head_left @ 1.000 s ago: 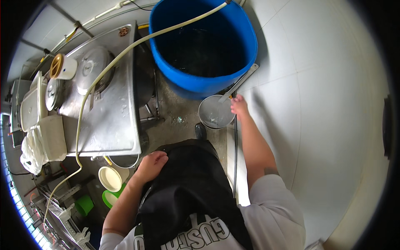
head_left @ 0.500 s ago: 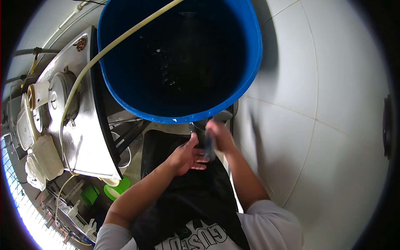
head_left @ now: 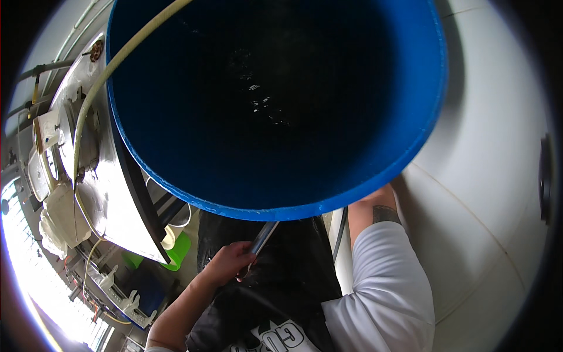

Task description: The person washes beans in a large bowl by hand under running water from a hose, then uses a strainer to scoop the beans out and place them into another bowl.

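Observation:
A large blue barrel [head_left: 275,212] with dark water in it fills the upper middle. My left hand [head_left: 227,260] is closed around a long, narrow silver metal piece [head_left: 265,236] in front of my black apron. Its far end passes behind the barrel's near rim, so I cannot tell what it is. My right arm [head_left: 366,214] reaches down along the barrel's right side. The barrel hides the right hand.
A yellowish hose [head_left: 126,50] runs over the barrel's left rim and across a steel counter [head_left: 114,205]. A lidded metal pot [head_left: 88,132] stands on the counter. Green containers [head_left: 177,252] sit below it. A white tiled wall [head_left: 475,164] rises on the right.
My hands have moved apart; the left now grips the silver piece, and the right has gone behind the barrel. The barrel looks larger and nearer in the view.

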Available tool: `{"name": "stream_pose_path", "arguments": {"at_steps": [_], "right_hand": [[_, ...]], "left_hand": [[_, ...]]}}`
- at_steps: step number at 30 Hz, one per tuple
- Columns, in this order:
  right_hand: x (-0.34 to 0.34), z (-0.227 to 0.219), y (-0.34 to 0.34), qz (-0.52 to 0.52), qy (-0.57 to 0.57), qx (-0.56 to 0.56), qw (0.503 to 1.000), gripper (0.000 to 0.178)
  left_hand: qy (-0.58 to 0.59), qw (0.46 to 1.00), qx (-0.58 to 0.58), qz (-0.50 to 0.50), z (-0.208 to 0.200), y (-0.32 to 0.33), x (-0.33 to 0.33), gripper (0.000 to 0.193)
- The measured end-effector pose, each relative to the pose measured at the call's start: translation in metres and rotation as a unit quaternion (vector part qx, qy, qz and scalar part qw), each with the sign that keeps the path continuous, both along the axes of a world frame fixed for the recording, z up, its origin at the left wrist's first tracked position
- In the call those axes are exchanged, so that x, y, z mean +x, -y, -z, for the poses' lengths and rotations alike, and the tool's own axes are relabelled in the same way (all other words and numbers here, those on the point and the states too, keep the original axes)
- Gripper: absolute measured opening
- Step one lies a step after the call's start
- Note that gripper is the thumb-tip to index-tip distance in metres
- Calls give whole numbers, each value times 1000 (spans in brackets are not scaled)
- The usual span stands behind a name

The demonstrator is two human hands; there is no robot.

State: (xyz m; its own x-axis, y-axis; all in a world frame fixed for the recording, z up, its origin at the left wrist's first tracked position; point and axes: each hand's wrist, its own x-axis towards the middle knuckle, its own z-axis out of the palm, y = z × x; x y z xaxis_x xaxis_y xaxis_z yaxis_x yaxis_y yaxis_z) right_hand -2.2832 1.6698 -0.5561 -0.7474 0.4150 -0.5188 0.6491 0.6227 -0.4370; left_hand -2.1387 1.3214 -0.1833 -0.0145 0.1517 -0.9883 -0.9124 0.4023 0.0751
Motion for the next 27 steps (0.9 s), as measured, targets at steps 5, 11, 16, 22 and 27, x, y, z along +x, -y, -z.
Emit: {"name": "stream_pose_path", "arguments": {"at_steps": [5,11,16,22,27], "right_hand": [[27,-13,0,-49,-29,7,998,52],[77,-138,-8,-227,-81,58,969,53],[79,-274,-18,-262,-140,122,947,29],[42,-550,18,-289,-234,48,927,22],[62,-712,60,-281,-488,-98,821,18]], "left_hand": [[-30,996,-48,62,-3,15,21,36],[-155,985,-33,67,-11,28,56,36],[-180,981,18,64,-37,7,35,31],[-241,959,137,59,-74,-10,32,39],[-399,891,190,-107,-124,36,69,49]]}}
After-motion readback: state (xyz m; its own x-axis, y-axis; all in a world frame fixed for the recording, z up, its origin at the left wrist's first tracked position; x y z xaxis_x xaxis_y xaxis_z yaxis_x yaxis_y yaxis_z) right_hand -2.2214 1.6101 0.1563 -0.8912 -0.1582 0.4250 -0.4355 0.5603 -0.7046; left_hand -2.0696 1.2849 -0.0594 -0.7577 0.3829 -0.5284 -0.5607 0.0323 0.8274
